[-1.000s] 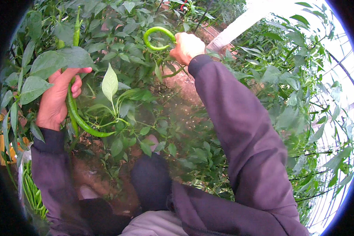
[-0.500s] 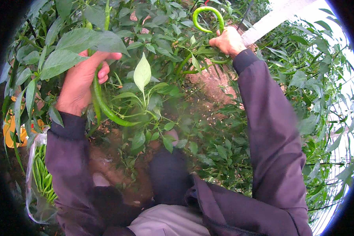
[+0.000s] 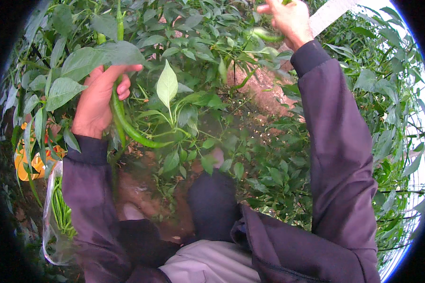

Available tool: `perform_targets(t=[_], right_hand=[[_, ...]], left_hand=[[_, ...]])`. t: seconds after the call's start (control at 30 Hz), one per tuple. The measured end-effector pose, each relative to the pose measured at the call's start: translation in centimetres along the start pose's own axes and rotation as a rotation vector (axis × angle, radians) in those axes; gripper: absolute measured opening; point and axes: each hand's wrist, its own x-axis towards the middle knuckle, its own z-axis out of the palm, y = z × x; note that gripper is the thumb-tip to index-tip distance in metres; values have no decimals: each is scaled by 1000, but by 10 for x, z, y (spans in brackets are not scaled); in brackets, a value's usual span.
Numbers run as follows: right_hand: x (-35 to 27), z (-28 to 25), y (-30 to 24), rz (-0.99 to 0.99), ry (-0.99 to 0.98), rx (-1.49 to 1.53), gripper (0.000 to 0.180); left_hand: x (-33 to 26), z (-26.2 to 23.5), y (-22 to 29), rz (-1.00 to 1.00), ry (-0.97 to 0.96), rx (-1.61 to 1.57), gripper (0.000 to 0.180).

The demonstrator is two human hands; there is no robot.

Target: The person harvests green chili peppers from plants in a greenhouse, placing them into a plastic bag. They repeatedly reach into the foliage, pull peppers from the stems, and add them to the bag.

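My left hand [image 3: 95, 101] is closed around long green chili peppers [image 3: 130, 128], whose curved tips hang below the fingers. Broad leaves cover part of its fingertips. At the top edge, my right hand [image 3: 292, 22] is closed with a bit of green chili pepper [image 3: 286, 2] showing at its fingers; the rest of that piece is out of the picture. Just below this hand hangs a blurred, curved green pepper [image 3: 267, 36]; whether it is the same piece I cannot tell. A pale young leaf [image 3: 167, 86] stands up right of my left hand.
A clear plastic bag [image 3: 48, 231] with many green chili peppers [image 3: 63, 210] stands by my left forearm. Behind it is a yellow-orange object [image 3: 28, 165]. Dense pepper plants [image 3: 278, 165] surround bare soil [image 3: 257, 92]. A whitish post [image 3: 333, 16] slants at the upper right.
My right hand has moved up and slightly right, to the picture's top edge. The curled pepper above it no longer shows there. My left hand keeps its hold on the peppers.
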Motion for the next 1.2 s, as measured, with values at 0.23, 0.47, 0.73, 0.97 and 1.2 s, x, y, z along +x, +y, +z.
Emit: perform_targets(t=[0.23,0.47,0.73,0.97,1.2], right_hand=[[-48,17,-60,-165,-173,213,29],[-142,86,-45,-156,-560,-254,31],[-128,90,-19,-34,-774,129,33],[6,83,60,281,-300,-17,19],[41,118,107,-76,-514,-1146,30]], left_hand=[[0,1,-1,49,14,-128,21],[-6,7,2,25,-75,-268,28],[-7,2,2,65,37,-124,15],[-10,4,3,14,144,-149,15],[-13,1,2,13,181,-69,49]])
